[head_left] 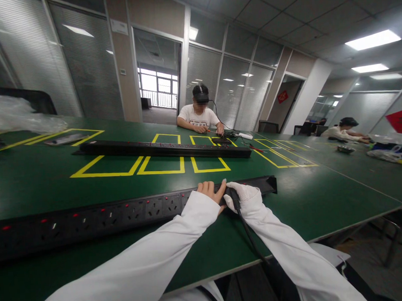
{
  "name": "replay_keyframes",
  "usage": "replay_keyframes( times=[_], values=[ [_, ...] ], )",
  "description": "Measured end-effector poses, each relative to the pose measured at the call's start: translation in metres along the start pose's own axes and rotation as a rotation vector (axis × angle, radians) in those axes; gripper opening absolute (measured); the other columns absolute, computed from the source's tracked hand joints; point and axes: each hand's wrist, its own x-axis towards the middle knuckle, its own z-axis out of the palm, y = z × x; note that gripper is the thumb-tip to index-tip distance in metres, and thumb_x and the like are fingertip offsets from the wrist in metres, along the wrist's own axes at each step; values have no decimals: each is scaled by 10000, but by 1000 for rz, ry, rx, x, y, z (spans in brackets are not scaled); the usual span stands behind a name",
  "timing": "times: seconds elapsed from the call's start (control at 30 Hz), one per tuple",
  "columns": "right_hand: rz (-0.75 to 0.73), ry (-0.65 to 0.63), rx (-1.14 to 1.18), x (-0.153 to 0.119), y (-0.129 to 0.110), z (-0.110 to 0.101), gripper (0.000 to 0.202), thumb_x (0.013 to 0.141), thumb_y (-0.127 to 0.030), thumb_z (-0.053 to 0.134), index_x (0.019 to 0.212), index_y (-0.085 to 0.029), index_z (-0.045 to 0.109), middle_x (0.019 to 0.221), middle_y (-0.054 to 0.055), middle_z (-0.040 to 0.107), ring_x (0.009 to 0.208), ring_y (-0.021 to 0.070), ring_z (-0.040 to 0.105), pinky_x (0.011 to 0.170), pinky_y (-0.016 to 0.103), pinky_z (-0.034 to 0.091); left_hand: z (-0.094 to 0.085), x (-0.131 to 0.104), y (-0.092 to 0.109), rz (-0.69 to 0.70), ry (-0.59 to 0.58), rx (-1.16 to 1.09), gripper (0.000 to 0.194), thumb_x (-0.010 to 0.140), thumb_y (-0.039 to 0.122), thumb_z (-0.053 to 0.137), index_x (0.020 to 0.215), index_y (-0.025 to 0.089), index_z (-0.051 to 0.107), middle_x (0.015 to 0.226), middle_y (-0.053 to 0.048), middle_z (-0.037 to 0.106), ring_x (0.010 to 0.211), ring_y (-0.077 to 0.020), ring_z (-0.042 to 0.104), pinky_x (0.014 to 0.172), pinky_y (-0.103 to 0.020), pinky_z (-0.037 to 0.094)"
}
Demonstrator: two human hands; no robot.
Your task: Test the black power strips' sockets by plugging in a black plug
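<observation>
The long black power strip (90,221) lay along the near edge of the green table (308,203), its right end just past the person's hands. The left hand (210,191) rested on the strip with its fingers laid flat and close together, gripping nothing that I could see. The right hand (243,194) (in a white glove) was curled around the black cable (249,233) where it met the strip. A second strip (160,149) lay farther off across yellow tape marks (161,170), and another person (201,117) sat at the far side.
</observation>
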Motion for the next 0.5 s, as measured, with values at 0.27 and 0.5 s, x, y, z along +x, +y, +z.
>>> replay_keyframes(
  times=[0.27,0.5],
  values=[
    [-11,-4,-5,1,0,-2,380,710,-461,462,998,-238,571,757,5,635,645,156,578,619,253,342,1,0,0,1,10,-29,757,680,484,519,1317,234,196,1011,-171,458,869,-300,422,727,-417,261],
    [15,-86,-32,4,-3,-5,349,689,-442,454,951,-236,560,697,1,621,617,163,566,589,254,322,1,1,0,-3,-3,-15,787,670,486,528,1323,234,169,1014,-168,457,869,-301,427,726,-411,262]
  ],
)
